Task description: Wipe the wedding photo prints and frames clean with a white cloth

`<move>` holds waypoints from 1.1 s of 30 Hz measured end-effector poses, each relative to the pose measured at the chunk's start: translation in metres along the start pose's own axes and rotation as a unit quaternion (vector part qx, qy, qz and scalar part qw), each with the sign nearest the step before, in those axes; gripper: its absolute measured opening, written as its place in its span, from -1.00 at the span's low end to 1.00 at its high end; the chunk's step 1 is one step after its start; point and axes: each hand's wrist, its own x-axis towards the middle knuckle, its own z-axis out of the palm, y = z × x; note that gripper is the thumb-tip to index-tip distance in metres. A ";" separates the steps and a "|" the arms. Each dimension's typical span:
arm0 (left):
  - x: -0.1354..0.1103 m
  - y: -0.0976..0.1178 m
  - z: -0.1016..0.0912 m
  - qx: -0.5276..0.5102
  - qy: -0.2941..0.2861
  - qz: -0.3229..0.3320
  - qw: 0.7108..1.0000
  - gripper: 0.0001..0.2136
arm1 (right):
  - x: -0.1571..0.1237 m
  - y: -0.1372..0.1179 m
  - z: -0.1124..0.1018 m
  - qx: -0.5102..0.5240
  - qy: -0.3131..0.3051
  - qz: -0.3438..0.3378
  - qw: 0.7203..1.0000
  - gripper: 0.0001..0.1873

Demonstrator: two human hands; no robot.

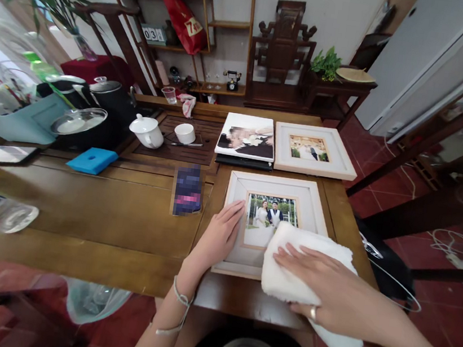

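A light wooden picture frame with a couple's photo lies flat near the table's front edge. My left hand rests on the left border of this frame, fingers stretched out and flat. Folded under my right hand is a white towel. It covers the lower right part of the frame, and one end hangs past the table edge. The right fingers press on the towel from above, with the thumb side partly hidden in its folds.
Behind lie a second picture frame and a photo album. A blurred dark phone-like item is left of the frame. A lidded white teacup, small bowl, blue block and plastic bottle stand or lie farther left.
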 end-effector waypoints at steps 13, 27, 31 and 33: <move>0.000 0.000 0.000 0.001 0.002 0.009 1.000 -0.59 | 0.083 0.079 -0.012 -0.136 0.242 0.103 0.955 -0.30; 0.000 -0.002 0.002 0.005 0.002 0.006 1.000 -0.57 | 0.035 -0.001 0.007 -0.078 0.039 -0.005 0.996 -0.21; -0.001 -0.001 0.001 0.003 -0.002 -0.002 1.000 -0.57 | -0.011 -0.008 0.014 -0.096 0.035 -0.010 0.995 -0.23; -0.001 -0.001 0.001 0.001 -0.001 0.000 1.000 -0.58 | -0.016 0.000 0.014 -0.124 0.064 0.025 0.990 -0.28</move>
